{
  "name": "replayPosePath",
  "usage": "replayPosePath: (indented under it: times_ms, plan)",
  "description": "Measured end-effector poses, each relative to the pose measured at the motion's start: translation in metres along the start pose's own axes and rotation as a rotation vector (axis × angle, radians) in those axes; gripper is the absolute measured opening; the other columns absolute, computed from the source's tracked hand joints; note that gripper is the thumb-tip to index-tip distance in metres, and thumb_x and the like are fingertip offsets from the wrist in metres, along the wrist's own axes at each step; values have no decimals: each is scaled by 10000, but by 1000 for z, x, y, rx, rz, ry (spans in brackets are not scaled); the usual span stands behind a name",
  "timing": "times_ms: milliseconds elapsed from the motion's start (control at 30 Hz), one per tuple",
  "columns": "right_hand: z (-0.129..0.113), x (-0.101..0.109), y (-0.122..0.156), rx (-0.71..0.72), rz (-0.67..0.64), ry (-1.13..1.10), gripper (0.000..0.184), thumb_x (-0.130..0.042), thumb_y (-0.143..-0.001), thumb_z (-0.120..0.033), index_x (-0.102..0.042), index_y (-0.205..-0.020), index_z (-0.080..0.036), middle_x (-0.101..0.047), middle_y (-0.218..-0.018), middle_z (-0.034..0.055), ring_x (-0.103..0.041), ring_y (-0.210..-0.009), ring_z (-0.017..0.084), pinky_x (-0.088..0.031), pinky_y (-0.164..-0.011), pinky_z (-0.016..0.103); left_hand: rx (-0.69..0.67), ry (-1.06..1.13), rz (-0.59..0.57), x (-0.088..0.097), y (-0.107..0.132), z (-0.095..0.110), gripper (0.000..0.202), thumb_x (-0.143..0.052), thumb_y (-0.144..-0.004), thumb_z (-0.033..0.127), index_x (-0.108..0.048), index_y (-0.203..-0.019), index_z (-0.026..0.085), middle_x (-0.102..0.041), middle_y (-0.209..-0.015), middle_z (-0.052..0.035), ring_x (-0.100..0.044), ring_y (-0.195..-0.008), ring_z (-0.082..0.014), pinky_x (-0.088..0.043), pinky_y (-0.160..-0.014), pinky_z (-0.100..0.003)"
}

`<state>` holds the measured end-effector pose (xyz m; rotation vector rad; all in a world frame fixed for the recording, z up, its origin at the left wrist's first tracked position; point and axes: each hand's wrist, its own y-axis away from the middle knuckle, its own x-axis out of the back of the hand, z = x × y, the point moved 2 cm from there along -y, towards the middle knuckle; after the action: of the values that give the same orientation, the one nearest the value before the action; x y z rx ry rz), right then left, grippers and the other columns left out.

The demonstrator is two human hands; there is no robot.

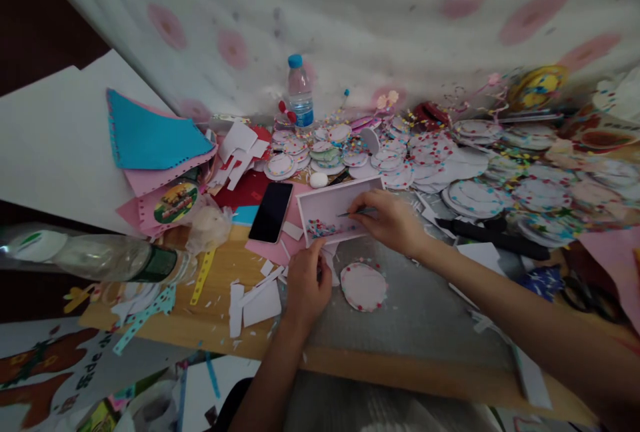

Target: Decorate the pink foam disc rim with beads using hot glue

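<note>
My right hand [393, 220] is pinched around thin tweezers [356, 213], whose tip reaches into a shallow white tray [332, 199] that holds several tiny coloured bits [320, 227]. Just below the tray, my left hand [306, 283] curls closed and presses a small white paper piece [330, 262] against the table. A white paper disc [363, 287] dotted with coloured specks lies right of my left hand.
A black phone [271, 211] lies left of the tray. Several decorated discs [400, 159] cover the back and right. A water bottle [300, 91] stands at the back, a black glue gun [493, 237] lies to the right, and a bottle [100, 257] lies on its side at left.
</note>
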<state>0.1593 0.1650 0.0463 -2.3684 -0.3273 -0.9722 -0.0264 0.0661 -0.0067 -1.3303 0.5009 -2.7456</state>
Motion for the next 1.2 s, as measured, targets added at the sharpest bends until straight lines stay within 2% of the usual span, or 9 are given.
replayPosePath:
  times_ms: [133, 233, 400, 533, 700, 800, 867, 1000, 1200]
  plan:
    - [-1, -3, -4, 34, -29, 42, 133, -581, -775, -84, -620, -766, -211, -681, -760, 34, -608, -760, 196, -434, -716, 327, -20, -1, 3, 1, 0, 1, 420, -456, -840, 113, -483, -1256, 170, -623, -857, -54, -586, -804, -203, -455, -769, -348]
    - [-4, 3, -1, 34, 20, -4, 123, -582, -794, -101, -619, -766, -215, -680, -765, 30, -608, -765, 195, -440, -724, 330, -30, 9, 8, 1, 0, 0, 426, -459, -834, 106, -484, -1256, 158, -629, -858, -60, -586, -803, -206, -457, -769, -354]
    - [-24, 32, 20, -74, 197, -131, 39, -639, -827, -202, -623, -799, -225, -678, -787, 24, -626, -768, 191, -464, -726, 329, -19, 14, 23, 2, -1, 2, 429, -465, -848, 113, -490, -1274, 165, -642, -881, -70, -597, -819, -213, -463, -776, -357]
    - [-44, 53, 47, -204, 266, -231, 47, -646, -834, -210, -621, -809, -240, -692, -830, 24, -652, -815, 200, -477, -748, 334, -22, -9, 9, 5, -7, 4, 499, -461, -867, 109, -428, -1361, 179, -648, -876, -64, -602, -819, -213, -464, -780, -353]
    - [-64, 63, 81, -249, 312, -321, 103, -643, -831, -172, -618, -820, -272, -681, -835, 24, -663, -831, 213, -498, -720, 336, -38, -64, 127, 25, -13, 21, 458, -490, -881, 131, -450, -1335, 172, -643, -940, -89, -587, -889, -226, -444, -836, -378]
    - [-74, 64, 97, -282, 327, -330, 99, -654, -823, -187, -622, -803, -279, -686, -822, 27, -665, -810, 216, -519, -698, 335, -32, 68, 179, 44, -8, 45, 284, -499, -887, 139, -552, -1163, 180, -626, -935, -78, -567, -879, -204, -448, -814, -351]
    - [-80, 64, 105, -304, 341, -351, 90, -665, -815, -196, -626, -788, -272, -690, -801, 22, -669, -797, 211, -531, -679, 320, -30, 252, 96, 53, -3, 62, 179, -489, -900, 136, -595, -1033, 195, -628, -949, -65, -570, -877, -180, -455, -776, -304]
    - [-89, 59, 116, -342, 330, -450, 83, -682, -801, -192, -637, -776, -257, -687, -781, 10, -679, -795, 185, -539, -660, 264, -11, 555, -134, 56, 8, 85, 156, -499, -904, 130, -613, -994, 186, -636, -956, -55, -581, -857, -153, -458, -754, -263]
    - [-88, 49, 130, -506, 325, -591, 84, -714, -777, -226, -633, -768, -247, -674, -802, 10, -691, -789, 179, -543, -677, 253, 104, 670, -175, 48, 16, 90, 130, -511, -901, 140, -616, -831, 173, -611, -801, -27, -569, -768, -145, -440, -692, -254]
